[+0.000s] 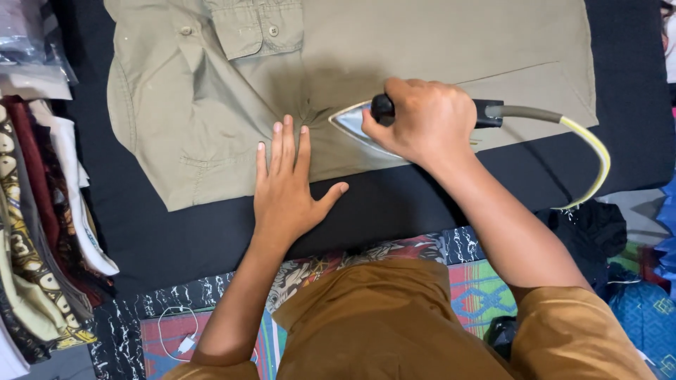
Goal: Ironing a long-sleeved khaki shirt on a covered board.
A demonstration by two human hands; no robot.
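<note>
Right hand (426, 119) grips the iron (352, 121); left hand (287, 186) lies flat, fingers spread, on the olive shirt (394, 49)

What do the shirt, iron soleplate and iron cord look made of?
Shirt: olive woven cloth, likely cotton or a blend; matte, creased, stitched pocket with buttons.
Iron soleplate, under the right hand: shiny, reflective, probably polished metal.
Cord: pale yellow-green flexible sheath, plastic or fabric braid, hard to tell; grey sleeve at the handle looks rubbery.
Left hand lies flat on the shirt.

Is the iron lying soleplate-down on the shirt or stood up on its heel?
Soleplate-down: the iron lies flat on the olive shirt, gripped by the right hand.
</note>
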